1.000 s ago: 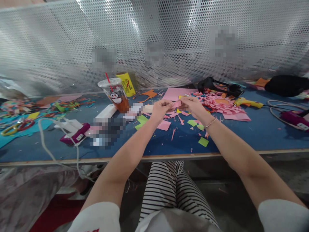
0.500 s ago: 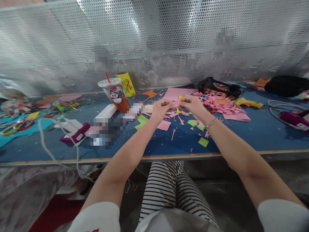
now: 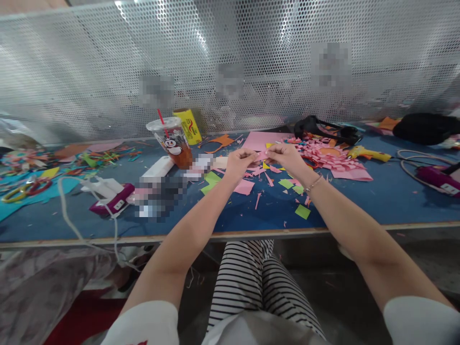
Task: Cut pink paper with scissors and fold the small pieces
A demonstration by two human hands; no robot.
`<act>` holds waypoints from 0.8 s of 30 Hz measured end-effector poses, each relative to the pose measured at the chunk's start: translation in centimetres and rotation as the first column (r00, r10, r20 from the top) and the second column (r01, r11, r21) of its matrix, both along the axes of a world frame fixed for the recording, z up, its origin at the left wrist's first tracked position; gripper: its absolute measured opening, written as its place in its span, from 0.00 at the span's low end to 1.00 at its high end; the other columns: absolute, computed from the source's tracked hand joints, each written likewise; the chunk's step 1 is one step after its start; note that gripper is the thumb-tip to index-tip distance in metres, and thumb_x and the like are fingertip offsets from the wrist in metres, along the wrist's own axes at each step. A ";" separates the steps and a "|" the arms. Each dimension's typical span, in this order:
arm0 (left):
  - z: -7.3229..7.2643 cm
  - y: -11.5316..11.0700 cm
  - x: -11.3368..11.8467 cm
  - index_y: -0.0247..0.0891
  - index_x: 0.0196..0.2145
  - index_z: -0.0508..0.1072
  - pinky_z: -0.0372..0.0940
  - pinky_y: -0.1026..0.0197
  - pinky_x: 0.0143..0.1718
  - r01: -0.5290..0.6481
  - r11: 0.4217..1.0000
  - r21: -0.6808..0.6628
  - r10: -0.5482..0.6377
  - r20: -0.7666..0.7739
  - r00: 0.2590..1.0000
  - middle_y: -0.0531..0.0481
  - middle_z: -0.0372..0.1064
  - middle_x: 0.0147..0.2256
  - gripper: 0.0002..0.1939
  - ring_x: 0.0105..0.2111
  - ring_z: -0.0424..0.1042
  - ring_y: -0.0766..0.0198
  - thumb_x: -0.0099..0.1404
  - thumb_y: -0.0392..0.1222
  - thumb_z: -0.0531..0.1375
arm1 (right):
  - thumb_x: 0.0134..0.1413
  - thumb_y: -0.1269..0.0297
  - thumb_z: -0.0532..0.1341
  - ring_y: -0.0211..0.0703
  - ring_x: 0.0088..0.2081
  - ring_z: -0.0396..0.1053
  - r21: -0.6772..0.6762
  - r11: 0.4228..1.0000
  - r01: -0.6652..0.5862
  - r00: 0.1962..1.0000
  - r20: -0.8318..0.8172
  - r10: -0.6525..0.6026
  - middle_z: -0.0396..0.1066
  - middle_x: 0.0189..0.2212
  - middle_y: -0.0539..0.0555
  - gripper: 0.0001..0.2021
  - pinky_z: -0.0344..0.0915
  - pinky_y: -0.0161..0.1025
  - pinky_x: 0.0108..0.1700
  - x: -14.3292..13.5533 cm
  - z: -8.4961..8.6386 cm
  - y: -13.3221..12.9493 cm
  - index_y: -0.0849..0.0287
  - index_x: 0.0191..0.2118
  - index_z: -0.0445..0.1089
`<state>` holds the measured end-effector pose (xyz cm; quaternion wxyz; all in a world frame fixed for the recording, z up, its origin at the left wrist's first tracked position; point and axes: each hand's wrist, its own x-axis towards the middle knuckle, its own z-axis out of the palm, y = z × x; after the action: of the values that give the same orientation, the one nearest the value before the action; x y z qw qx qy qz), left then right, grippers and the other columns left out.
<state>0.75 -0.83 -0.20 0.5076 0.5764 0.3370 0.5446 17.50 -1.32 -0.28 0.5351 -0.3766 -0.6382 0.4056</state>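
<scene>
Between my two hands is a small piece of pink paper [image 3: 262, 156], held above the blue table. My left hand [image 3: 240, 162] pinches its left side with thumb and fingers. On the other side my right hand [image 3: 286, 157], with a bracelet at the wrist, pinches its right edge. Pink and green paper scraps lie under and around the hands, among them a pink square [image 3: 244, 186] and a green square [image 3: 302, 211]. A larger pink sheet [image 3: 264, 140] lies just behind them. Right of my right hand sits a fringed pink paper piece [image 3: 328, 154].
A drink cup [image 3: 173, 143] with a red straw stands left, before a yellow packet [image 3: 189, 126]. A yellow glue gun [image 3: 370, 153] lies right. Purple power strips [image 3: 113, 199] with cords, scissors [image 3: 27, 189] and a black pouch [image 3: 427, 128] are around. A perforated metal panel [image 3: 251, 57] rises behind.
Almost nothing differs. Both hands stay pinched on the pink paper in the same place, with only a very slight shift of the fingers and the view.
</scene>
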 end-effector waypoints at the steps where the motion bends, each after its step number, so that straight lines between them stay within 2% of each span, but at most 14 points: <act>1: 0.0 -0.1 0.0 0.33 0.25 0.71 0.69 0.63 0.27 -0.003 1.000 -0.003 0.003 0.000 1.000 0.54 0.68 0.20 0.17 0.21 0.71 0.68 0.42 0.47 0.68 | 0.38 0.53 0.66 0.37 0.26 0.72 0.004 1.000 -0.001 1.000 0.004 0.001 0.72 0.23 0.51 0.15 0.70 0.34 0.31 0.0 0.0 0.0 0.61 0.26 0.69; 4: 0.1 -0.2 0.1 0.32 0.25 0.71 0.69 0.63 0.27 -0.014 1.000 -0.019 0.015 0.004 1.000 0.54 0.68 0.20 0.17 0.21 0.71 0.68 0.42 0.47 0.67 | 0.38 0.51 0.66 0.39 0.26 0.72 -0.015 1.000 0.002 1.000 -0.012 -0.003 0.70 0.21 0.50 0.16 0.71 0.35 0.31 -0.2 0.1 0.0 0.60 0.25 0.68; 8: 0.0 -0.1 0.1 0.32 0.26 0.71 0.69 0.62 0.27 -0.012 0.999 -0.033 0.013 0.021 1.000 0.53 0.68 0.20 0.16 0.21 0.71 0.67 0.43 0.46 0.67 | 0.40 0.48 0.64 0.42 0.25 0.73 -0.128 0.992 -0.016 0.989 -0.149 -0.003 0.67 0.17 0.50 0.19 0.71 0.38 0.30 -0.5 0.3 0.0 0.59 0.20 0.63; 10: 0.0 0.0 0.1 0.31 0.26 0.72 0.69 0.62 0.28 -0.012 0.999 -0.033 0.012 0.018 1.000 0.53 0.68 0.20 0.16 0.21 0.71 0.67 0.44 0.46 0.67 | 0.39 0.49 0.65 0.41 0.25 0.72 -0.147 0.988 -0.047 0.985 -0.172 0.021 0.69 0.18 0.51 0.18 0.71 0.38 0.31 -0.4 0.3 0.0 0.60 0.21 0.65; 15: 0.1 -0.1 0.0 0.31 0.26 0.72 0.68 0.63 0.26 -0.017 0.999 -0.036 0.018 0.012 1.000 0.53 0.68 0.20 0.14 0.21 0.71 0.67 0.45 0.45 0.67 | 0.37 0.55 0.67 0.35 0.24 0.71 -0.076 0.995 -0.061 0.993 -0.102 0.053 0.72 0.21 0.51 0.14 0.70 0.35 0.32 -0.1 0.0 -0.1 0.62 0.26 0.70; 24: 0.2 -0.3 0.1 0.32 0.25 0.71 0.68 0.64 0.26 -0.011 1.000 -0.029 0.012 0.023 1.000 0.53 0.68 0.20 0.14 0.20 0.70 0.69 0.46 0.46 0.66 | 0.38 0.56 0.67 0.33 0.24 0.70 -0.062 0.997 -0.042 0.998 -0.048 0.039 0.72 0.21 0.51 0.13 0.70 0.33 0.32 -0.1 -0.1 0.1 0.61 0.25 0.68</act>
<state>0.87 -1.12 -0.04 0.5166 0.5607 0.3420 0.5494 17.40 -1.19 -0.34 0.5293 -0.3707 -0.6201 0.4449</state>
